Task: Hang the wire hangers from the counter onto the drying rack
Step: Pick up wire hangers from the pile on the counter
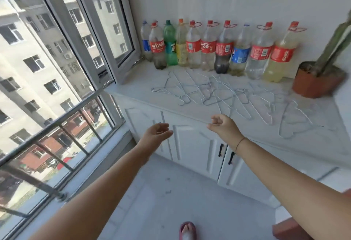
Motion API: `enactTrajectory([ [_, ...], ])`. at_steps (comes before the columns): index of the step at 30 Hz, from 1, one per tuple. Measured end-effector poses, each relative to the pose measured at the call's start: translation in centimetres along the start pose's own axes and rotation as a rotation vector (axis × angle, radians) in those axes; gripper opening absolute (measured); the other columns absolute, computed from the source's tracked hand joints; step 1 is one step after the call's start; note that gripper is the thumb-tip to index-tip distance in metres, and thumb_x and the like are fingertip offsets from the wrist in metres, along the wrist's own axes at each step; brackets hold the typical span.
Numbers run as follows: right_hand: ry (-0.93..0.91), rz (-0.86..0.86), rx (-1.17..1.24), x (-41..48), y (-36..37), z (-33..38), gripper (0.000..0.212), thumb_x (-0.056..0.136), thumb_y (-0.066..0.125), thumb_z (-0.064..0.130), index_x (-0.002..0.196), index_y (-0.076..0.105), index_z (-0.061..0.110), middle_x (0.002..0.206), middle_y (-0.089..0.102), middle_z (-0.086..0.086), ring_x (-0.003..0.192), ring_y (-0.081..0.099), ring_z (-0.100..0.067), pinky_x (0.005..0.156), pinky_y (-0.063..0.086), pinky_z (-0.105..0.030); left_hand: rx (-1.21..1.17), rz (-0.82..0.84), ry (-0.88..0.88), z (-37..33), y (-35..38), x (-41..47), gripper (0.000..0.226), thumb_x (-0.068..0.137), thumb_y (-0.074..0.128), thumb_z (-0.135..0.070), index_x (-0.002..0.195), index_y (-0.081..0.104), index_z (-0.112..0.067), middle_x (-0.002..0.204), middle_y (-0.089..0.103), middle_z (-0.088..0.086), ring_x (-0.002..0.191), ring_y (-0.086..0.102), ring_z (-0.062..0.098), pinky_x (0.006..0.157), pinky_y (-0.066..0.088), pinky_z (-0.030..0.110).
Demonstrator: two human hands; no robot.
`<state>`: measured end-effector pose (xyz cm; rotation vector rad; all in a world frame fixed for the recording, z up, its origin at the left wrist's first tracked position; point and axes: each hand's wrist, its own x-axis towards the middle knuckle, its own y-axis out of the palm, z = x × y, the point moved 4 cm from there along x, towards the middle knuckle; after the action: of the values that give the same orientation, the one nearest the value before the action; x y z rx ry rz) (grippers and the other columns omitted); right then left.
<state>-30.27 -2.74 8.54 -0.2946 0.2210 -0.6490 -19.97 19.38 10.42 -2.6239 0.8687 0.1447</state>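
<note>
Several thin wire hangers (218,91) lie overlapping in a loose spread on the white counter (296,150). A single hanger (296,124) lies apart at the right, near the front edge. My right hand (223,126) hovers at the counter's front edge just below the pile, its fingers loosely curled, with no wire plainly in it. My left hand (157,132) is stretched out lower and to the left, in front of the cabinet door, with relaxed fingers and nothing in it. No drying rack is in view.
A row of plastic bottles (209,48) lines the wall behind the hangers. A potted cactus (315,82) stands at the counter's right end. An open window sash (117,31) juts in at the left, above a metal railing (57,126). White cabinet doors (199,150) are below.
</note>
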Motion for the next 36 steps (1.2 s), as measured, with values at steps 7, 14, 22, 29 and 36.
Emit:
enactTrajectory([
  [7,0.132,-0.169,-0.025,8.5,-3.3,-1.9,0.034,0.08,0.067,0.011,0.113,0.058,0.005,0.11,0.06,-0.014,0.091,0.054,-0.017,0.08,0.041,-0.025,0.0,0.09,-0.004,-1.7,1.5,12.1,0.038,0.087,0.064,-0.017,0.123,0.058,-0.008,0.106,0.062,0.003,0.089,0.057,0.008,0.071,0.04,0.013],
  [14,0.229,-0.263,-0.035,15.1,-5.4,-3.7,0.033,0.082,0.064,0.01,0.114,0.059,0.004,0.106,0.06,-0.012,0.089,0.053,-0.016,0.073,0.04,-0.023,-0.015,0.175,-0.054,-1.7,4.4,20.6,0.036,0.087,0.064,-0.017,0.122,0.059,-0.009,0.107,0.062,0.002,0.083,0.055,0.002,0.077,0.038,0.02],
  [22,0.301,-0.206,-0.03,24.5,-6.7,-7.0,0.03,0.081,0.064,0.008,0.111,0.06,0.004,0.107,0.065,-0.014,0.09,0.056,-0.019,0.081,0.041,-0.024,-0.016,0.201,-0.141,-1.4,9.1,28.0,0.035,0.087,0.064,-0.019,0.12,0.059,-0.01,0.11,0.063,0.003,0.097,0.056,0.012,0.077,0.041,0.021],
  [29,0.36,-0.024,-0.088,32.5,-5.8,-10.8,0.04,0.079,0.067,0.011,0.116,0.057,0.002,0.119,0.062,-0.016,0.107,0.059,-0.027,0.092,0.045,-0.035,-0.08,0.149,-0.252,-1.8,13.8,33.8,0.03,0.087,0.064,-0.023,0.116,0.06,-0.016,0.109,0.063,-0.001,0.098,0.056,0.011,0.086,0.039,0.025],
  [36,0.4,0.105,-0.069,36.3,-4.7,-12.6,0.05,0.078,0.07,0.009,0.123,0.051,0.001,0.123,0.057,-0.017,0.111,0.056,-0.027,0.094,0.043,-0.031,-0.182,0.134,-0.348,-1.5,18.6,36.5,0.031,0.087,0.063,-0.021,0.117,0.06,-0.013,0.101,0.062,0.0,0.095,0.056,0.015,0.082,0.043,0.026],
])
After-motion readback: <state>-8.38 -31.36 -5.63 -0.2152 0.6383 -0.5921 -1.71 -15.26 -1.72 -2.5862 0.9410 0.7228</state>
